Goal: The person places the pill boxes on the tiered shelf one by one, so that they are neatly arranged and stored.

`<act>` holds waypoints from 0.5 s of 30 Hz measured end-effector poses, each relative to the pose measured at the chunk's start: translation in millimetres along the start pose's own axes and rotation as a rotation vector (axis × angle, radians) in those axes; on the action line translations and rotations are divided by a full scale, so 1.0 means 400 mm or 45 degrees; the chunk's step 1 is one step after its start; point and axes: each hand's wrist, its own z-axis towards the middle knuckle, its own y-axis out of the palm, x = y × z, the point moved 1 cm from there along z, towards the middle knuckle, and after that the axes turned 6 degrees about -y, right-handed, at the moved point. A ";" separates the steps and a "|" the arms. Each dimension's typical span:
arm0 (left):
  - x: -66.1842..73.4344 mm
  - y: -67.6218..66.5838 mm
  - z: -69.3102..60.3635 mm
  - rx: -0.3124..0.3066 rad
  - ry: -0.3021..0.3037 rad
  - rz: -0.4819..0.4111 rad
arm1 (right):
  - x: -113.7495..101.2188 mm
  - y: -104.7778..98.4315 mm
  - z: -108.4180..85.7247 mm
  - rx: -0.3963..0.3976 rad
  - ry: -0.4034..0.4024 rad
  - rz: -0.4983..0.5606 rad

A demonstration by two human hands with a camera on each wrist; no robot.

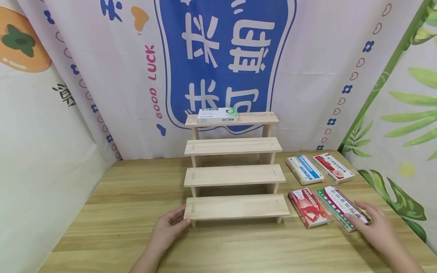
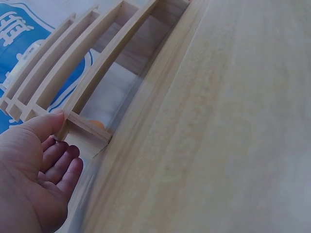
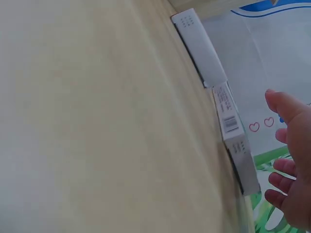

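Observation:
A stepped wooden display rack (image 1: pixel 233 206) stands on the table, with several shelves rising toward the back. My left hand (image 1: pixel 166 229) holds the left end of its lowest shelf, thumb at the front edge and fingers curled beneath, as the left wrist view (image 2: pixel 36 170) also shows. At the right, my right hand (image 1: pixel 379 229) hovers by a green, white and purple medicine box (image 1: pixel 342 207), thumb and fingers spread either side of its near end. In the right wrist view that hand (image 3: pixel 296 150) appears apart from the boxes. A white-and-green medicine box (image 1: pixel 217 116) lies on the top shelf.
Beside the rack's right side lie a red medicine box (image 1: pixel 308 207), a blue-and-white one (image 1: pixel 305 170) and a red-and-white one (image 1: pixel 334 168). Behind the wooden table (image 1: pixel 136 189) hangs a printed cloth (image 1: pixel 307 76), with further cloths at both sides.

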 end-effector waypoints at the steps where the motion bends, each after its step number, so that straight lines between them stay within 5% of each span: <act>1: 0.000 0.000 0.000 0.000 0.001 0.006 | 0.005 0.003 -0.005 0.002 -0.010 -0.023; 9: 0.000 -0.002 -0.001 -0.005 0.002 -0.001 | 0.028 0.017 -0.029 -0.212 0.106 -0.154; 15: -0.001 -0.002 -0.001 -0.003 0.001 0.000 | 0.030 0.021 -0.031 -0.244 0.152 -0.198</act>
